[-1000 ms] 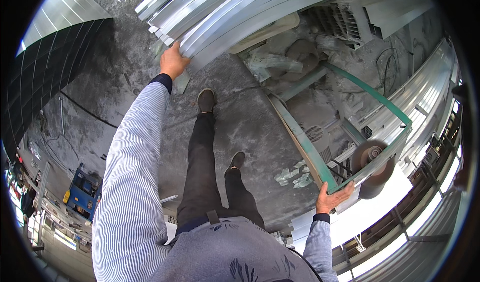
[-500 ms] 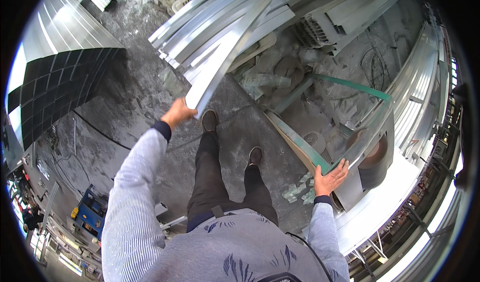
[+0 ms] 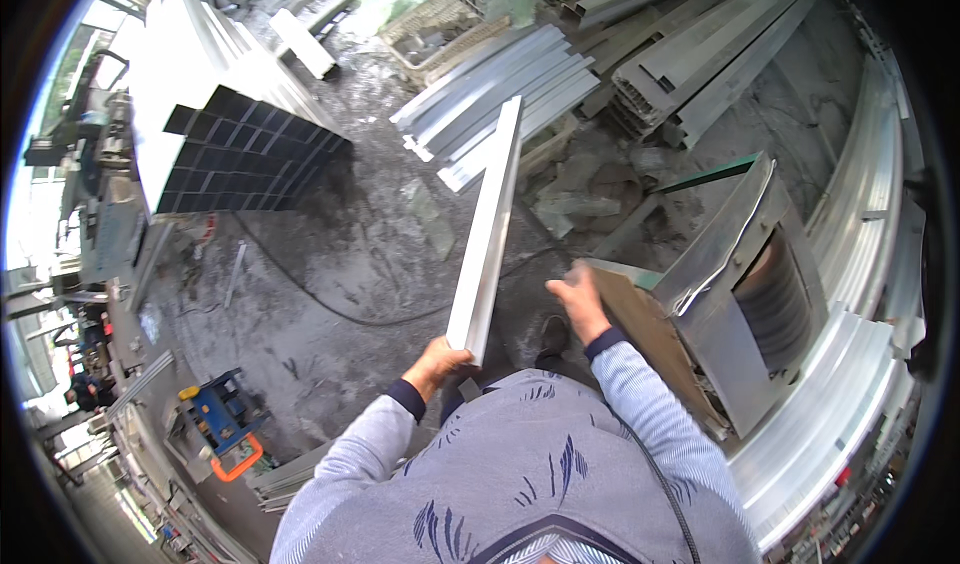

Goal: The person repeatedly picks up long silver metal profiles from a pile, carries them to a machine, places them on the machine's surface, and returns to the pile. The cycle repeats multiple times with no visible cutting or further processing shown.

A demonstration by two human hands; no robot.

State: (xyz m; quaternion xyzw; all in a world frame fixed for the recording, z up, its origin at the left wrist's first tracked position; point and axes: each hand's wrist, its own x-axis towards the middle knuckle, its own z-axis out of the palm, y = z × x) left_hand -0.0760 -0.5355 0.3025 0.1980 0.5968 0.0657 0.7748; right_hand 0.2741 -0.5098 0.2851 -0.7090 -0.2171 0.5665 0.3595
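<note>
Dusty grey workshop floor (image 3: 330,254), aluminium profiles stacked (image 3: 500,104) beyond | left hand (image 3: 437,364): fingers clenched on near end of a long white aluminium profile (image 3: 487,234), raised, pointing away | right hand (image 3: 578,299): blurred, on cardboard sheet (image 3: 655,339) beside saw machine (image 3: 745,294), grip unclear

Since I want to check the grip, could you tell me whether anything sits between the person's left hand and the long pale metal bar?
Nothing visible does. The left hand already grips the near end of the long pale metal bar, fingers wrapped on its lower edge. The right hand is apart from it, on the brown board beside the saw machine.
</note>
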